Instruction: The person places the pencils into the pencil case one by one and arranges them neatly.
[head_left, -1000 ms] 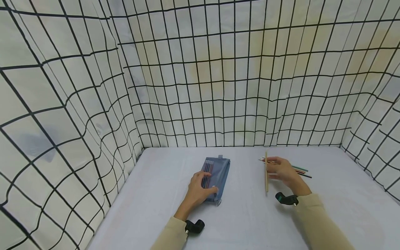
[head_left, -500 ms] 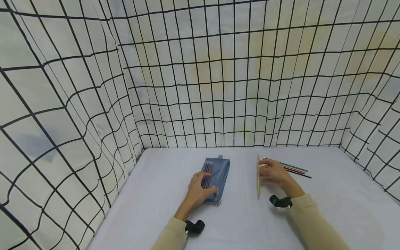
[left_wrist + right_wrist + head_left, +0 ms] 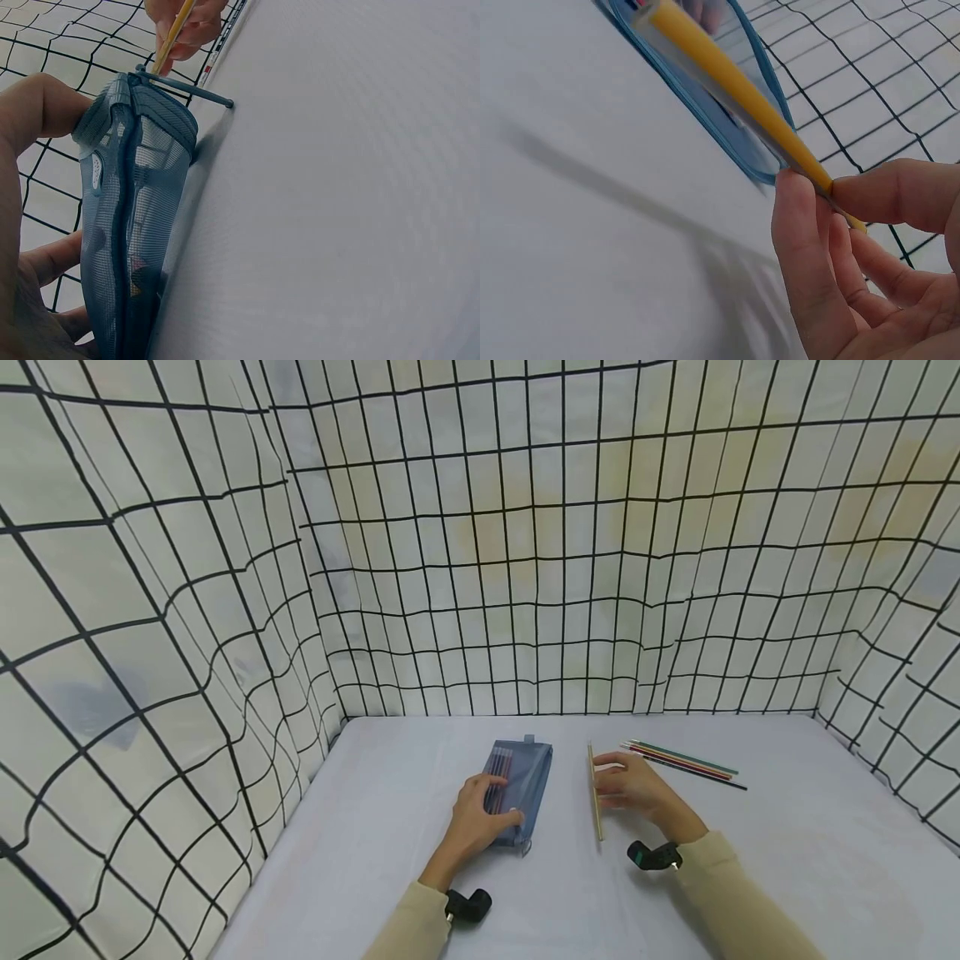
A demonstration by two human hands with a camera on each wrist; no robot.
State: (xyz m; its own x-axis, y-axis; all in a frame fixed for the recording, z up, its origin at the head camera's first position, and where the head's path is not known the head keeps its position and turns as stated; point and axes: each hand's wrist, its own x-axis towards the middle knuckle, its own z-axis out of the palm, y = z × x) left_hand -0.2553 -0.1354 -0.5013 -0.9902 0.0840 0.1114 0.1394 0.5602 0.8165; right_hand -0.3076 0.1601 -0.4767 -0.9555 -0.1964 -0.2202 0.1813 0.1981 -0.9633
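On the table lies a blue mesh pencil case (image 3: pixel 534 781), with several pencils (image 3: pixel 501 766) showing through its cover. My left hand (image 3: pixel 476 810) holds the case across its lower half, thumb on the right side and fingers on the left. In the left wrist view the case's zipper (image 3: pixel 124 210) and its end loop face the camera. My right hand (image 3: pixel 636 789) pinches a yellow pencil (image 3: pixel 739 94) between thumb and fingertips, to the right of the case. Its shadow falls on the table in the right wrist view.
Several loose coloured pencils (image 3: pixel 686 764), green, red, orange and black among them, lie in a bundle behind and right of my right hand. White cloth covers the table (image 3: pixel 337 843). A black net (image 3: pixel 480 560) over pale sheeting rises around its back and sides.
My right hand has moved left with the yellow pencil, away from the loose pencils and closer to the case. The pencil has tilted slightly. My left hand stays on the case.
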